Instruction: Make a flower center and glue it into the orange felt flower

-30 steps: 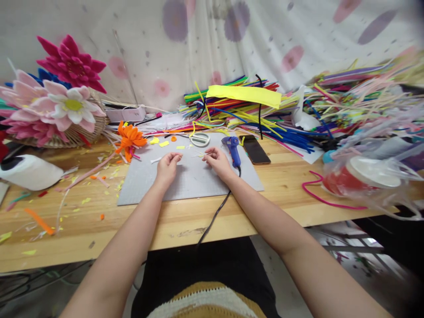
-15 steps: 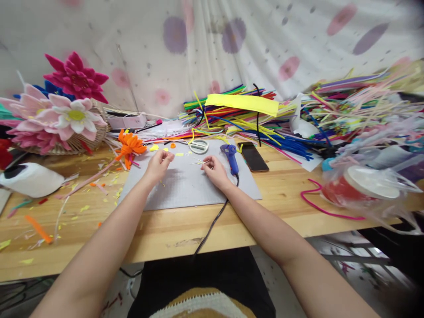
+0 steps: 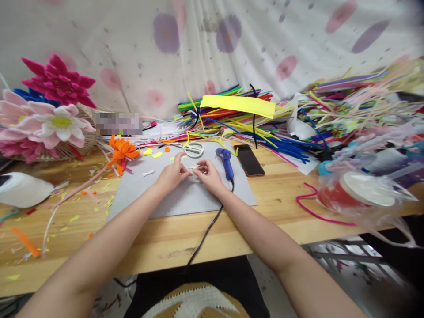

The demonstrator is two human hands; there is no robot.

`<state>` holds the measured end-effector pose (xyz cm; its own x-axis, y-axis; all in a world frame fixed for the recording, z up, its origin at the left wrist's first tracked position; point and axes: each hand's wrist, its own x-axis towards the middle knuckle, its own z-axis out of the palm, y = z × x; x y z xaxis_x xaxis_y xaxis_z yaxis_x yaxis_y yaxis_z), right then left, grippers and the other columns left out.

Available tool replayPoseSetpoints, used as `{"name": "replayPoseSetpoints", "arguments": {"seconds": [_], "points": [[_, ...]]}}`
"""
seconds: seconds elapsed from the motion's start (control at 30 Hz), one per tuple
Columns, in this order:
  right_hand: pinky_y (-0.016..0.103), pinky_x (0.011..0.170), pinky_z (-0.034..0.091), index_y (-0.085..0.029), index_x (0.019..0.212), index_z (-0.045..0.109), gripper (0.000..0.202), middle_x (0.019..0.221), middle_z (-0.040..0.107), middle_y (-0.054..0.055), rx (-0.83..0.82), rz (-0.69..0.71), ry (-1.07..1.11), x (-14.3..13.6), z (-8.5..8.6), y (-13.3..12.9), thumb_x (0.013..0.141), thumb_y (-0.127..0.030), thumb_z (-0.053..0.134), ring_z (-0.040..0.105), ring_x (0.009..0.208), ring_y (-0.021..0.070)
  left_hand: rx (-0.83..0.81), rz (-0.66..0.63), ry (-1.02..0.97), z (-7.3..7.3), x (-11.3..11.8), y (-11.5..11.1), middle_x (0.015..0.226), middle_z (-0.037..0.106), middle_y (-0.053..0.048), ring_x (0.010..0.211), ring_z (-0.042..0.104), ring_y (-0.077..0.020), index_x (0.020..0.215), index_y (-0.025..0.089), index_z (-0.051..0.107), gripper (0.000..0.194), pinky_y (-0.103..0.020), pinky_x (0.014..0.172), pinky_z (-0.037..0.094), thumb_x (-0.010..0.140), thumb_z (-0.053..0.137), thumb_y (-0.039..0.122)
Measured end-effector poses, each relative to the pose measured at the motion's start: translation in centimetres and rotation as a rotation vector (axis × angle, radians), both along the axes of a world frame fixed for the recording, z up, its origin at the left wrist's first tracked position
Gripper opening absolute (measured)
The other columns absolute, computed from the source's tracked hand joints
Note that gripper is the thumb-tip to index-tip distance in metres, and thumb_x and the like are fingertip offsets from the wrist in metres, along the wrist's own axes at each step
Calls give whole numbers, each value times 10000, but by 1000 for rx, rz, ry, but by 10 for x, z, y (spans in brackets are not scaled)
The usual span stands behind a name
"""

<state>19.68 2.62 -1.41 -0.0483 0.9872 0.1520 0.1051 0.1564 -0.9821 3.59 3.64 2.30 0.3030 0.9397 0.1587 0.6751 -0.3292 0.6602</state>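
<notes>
My right hand (image 3: 210, 177) pinches a few thin white and yellow strands (image 3: 192, 167) over the grey board (image 3: 168, 201). Close beside it, my left hand (image 3: 172, 176) has its thumb and fingers bent in at the other side of those strands. Whatever sits in the left fingertips is too small to make out. Scissors with pale handles (image 3: 194, 150) lie just behind the hands. A blue glue gun (image 3: 226, 164) rests on the board to the right. On the board's left part is a small white piece (image 3: 148, 173).
An orange fuzzy flower (image 3: 122, 152) and felt-like flowers in a basket (image 3: 61, 123) stand left. Piled pipe cleaners (image 3: 232, 115) line the back. A phone (image 3: 250, 160) and a bagged red cup (image 3: 344, 192) are right. The glue gun's black cord (image 3: 205, 238) crosses the front edge.
My left hand has moved right, up to the strands by my right hand. The small white piece on the board has come into view. The camera view has shifted slightly.
</notes>
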Motion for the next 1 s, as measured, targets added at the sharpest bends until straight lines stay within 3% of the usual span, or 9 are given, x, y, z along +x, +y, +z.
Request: {"name": "replayPoseSetpoints", "arguments": {"seconds": [0.2,0.53,0.67,0.8,1.0], "points": [[264,691,424,-216,903,476,255,750,585,-36,-3,119,-68,-2,-2,-2,694,-298,596,553,688,109,99,-73,105,-7,7,-5,728,656,18,717,643,-164,1266,207,381,608,-245,667,429,700,585,123],[263,697,432,-216,913,469,226,736,559,-43,33,168,-26,3,-3,2,694,-194,521,552,688,109,102,-161,64,-8,5,-3,742,654,30,738,646,-159,1261,231,417,607,-247,707,442,696,636,189],[262,700,438,-222,870,450,196,767,550,-26,-6,-9,-13,5,0,5,695,-211,538,560,738,119,76,-76,-9,-9,-8,-5,728,656,41,705,631,-146,1241,252,433,588,-251,711,441,694,648,225],[253,667,439,-221,877,436,194,799,537,-12,-24,-156,47,7,-4,9,703,-223,521,541,724,116,15,89,-161,-11,-32,-12,699,652,32,667,611,-140,1169,232,480,524,-262,707,443,683,670,287],[248,672,440,-218,849,454,157,796,550,-10,-39,-261,1,4,-6,11,706,-246,514,531,734,118,56,340,-748,-9,-53,-16,602,580,57,595,582,-112,1021,210,520,379,-242,644,452,670,661,234]]}}
